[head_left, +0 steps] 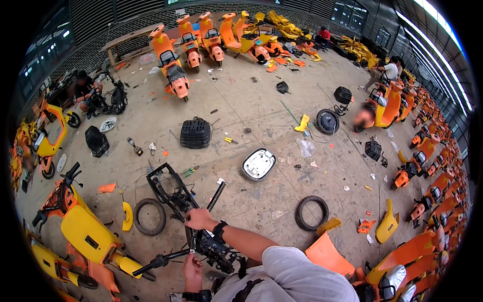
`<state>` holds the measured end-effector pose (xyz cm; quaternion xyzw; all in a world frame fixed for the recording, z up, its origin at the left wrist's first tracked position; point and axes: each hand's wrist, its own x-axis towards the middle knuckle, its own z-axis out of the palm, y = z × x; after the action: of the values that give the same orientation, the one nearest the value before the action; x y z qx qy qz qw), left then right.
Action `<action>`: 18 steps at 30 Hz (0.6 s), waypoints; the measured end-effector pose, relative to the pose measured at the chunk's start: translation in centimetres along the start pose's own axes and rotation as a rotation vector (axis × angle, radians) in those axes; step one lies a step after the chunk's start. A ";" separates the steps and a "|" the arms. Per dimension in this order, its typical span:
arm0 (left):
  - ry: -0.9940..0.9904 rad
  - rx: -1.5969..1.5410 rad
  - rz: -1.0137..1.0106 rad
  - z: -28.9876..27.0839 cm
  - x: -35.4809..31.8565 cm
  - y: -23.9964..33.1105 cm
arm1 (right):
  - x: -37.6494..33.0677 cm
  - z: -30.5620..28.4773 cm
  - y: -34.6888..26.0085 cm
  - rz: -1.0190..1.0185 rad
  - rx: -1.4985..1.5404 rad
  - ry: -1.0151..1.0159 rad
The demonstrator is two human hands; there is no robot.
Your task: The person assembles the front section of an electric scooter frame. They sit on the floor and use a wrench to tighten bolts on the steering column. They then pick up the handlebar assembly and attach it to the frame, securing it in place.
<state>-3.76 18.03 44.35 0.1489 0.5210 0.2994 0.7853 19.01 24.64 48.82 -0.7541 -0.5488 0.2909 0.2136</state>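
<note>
In front of me lies a stripped black scooter frame (171,194), its handlebar (160,261) at the near end, with one grip pointing left and the other toward the far right. My right hand (199,219) is closed over the frame beside the handlebar, a black band on its wrist. What its fingers hold is hidden. Below it, my left hand (191,269) has its fingertips pinched together at a small, pale, shiny piece (192,250) by the handlebar's middle; its kind is too small to tell. Dark cables and parts (214,247) hang beside both hands.
Loose tyres (150,217) (312,212) lie on both sides. Pliers (190,171), a white-lined shell (258,164), a black crate-like part (195,133) and a wheel (327,122) lie farther off. A yellow scooter (90,234) stands close left; an orange panel (329,255) lies right. Several people work farther away.
</note>
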 end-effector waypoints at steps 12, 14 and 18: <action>0.070 0.072 0.061 0.3 0.1 0.0 | 0.7 0.7 0.2 0.116 0.187 0.165; 0.060 0.065 0.047 0.3 -0.1 0.2 | 0.5 0.2 -0.2 0.137 0.178 0.137; 0.034 0.073 0.022 0.8 -0.3 0.3 | 0.2 -0.4 -0.2 0.148 0.152 0.140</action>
<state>-3.23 18.15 45.08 0.1780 0.5432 0.2912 0.7671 19.22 24.91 49.23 -0.7925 -0.4520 0.2932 0.2858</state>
